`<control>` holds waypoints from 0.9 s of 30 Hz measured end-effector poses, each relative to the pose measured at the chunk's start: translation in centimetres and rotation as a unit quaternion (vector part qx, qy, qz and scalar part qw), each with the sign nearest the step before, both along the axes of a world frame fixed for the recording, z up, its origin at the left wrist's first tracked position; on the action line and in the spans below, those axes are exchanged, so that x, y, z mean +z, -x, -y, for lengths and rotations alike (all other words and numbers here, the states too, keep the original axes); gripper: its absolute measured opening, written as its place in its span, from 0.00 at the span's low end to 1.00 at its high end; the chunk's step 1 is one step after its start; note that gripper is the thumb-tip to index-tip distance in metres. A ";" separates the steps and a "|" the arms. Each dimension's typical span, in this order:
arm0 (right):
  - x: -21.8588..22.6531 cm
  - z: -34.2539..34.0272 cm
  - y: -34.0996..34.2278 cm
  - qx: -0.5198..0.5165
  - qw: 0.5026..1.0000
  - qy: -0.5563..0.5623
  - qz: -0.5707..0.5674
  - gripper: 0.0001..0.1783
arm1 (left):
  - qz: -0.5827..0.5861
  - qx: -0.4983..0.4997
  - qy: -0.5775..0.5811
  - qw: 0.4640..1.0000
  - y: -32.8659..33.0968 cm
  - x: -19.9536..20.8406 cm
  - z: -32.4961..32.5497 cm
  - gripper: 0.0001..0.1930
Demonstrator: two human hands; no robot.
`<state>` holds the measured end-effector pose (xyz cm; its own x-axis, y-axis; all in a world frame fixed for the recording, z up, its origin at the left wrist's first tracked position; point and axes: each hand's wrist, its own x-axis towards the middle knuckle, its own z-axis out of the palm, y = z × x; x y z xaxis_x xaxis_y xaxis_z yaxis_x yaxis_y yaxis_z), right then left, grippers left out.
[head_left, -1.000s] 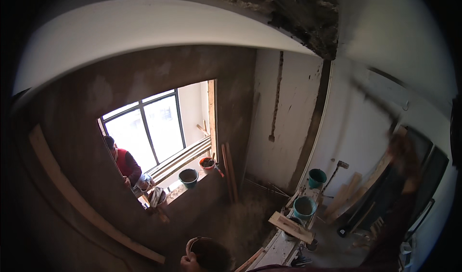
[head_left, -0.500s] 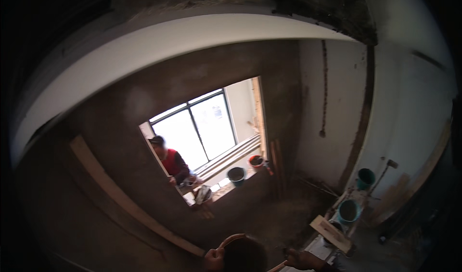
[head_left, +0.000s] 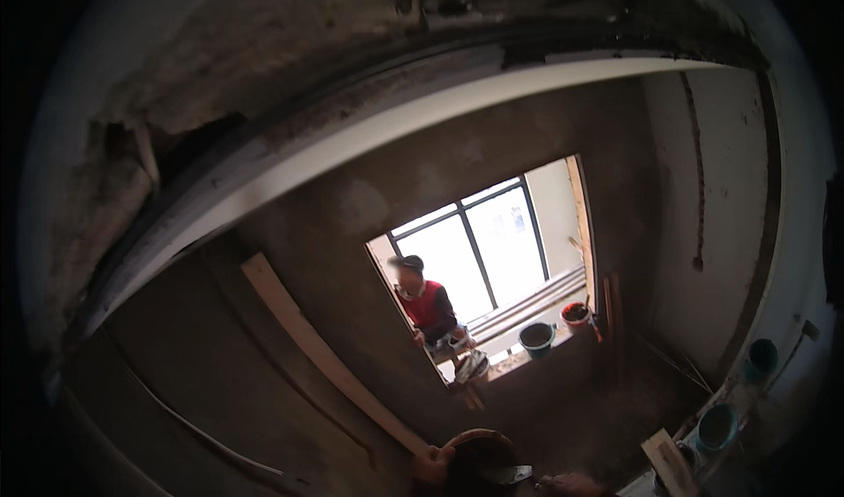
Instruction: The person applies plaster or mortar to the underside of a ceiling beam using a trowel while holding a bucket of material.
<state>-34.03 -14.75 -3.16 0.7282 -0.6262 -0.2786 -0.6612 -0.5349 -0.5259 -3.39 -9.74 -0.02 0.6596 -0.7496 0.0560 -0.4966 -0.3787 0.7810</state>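
At the lower edge, my left hand (head_left: 431, 466) is closed on the rim of a round, dark-bodied bucket (head_left: 479, 434) with a brownish rim. The bucket's inside is too dark to make out its contents. My right hand (head_left: 570, 485) is just right of the bucket, dim and partly cut off by the lower edge, its fingers curled. A trowel (head_left: 517, 474) reaches from it over the bucket; its pale flat blade catches the light, while the handle is hidden in the hand.
Beyond a wall opening, a person in a red vest (head_left: 428, 305) bends over the sill. On the sill stand a dark bucket (head_left: 537, 339) and a red bucket (head_left: 576, 314). Green buckets (head_left: 717, 427) and a wooden board (head_left: 670, 464) are at right. A long plank (head_left: 330, 352) leans against the left wall.
The view has swung left and up, so the opening and buckets sit farther right. The trowel blade now shows over the bucket beside my right hand. My left hand keeps hold of the rim.
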 end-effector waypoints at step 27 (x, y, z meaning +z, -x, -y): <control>6.5 3.1 5.5 -0.013 0.960 0.275 0.047 0.15 | -0.142 -0.250 0.151 0.946 1.4 7.5 7.4 0.17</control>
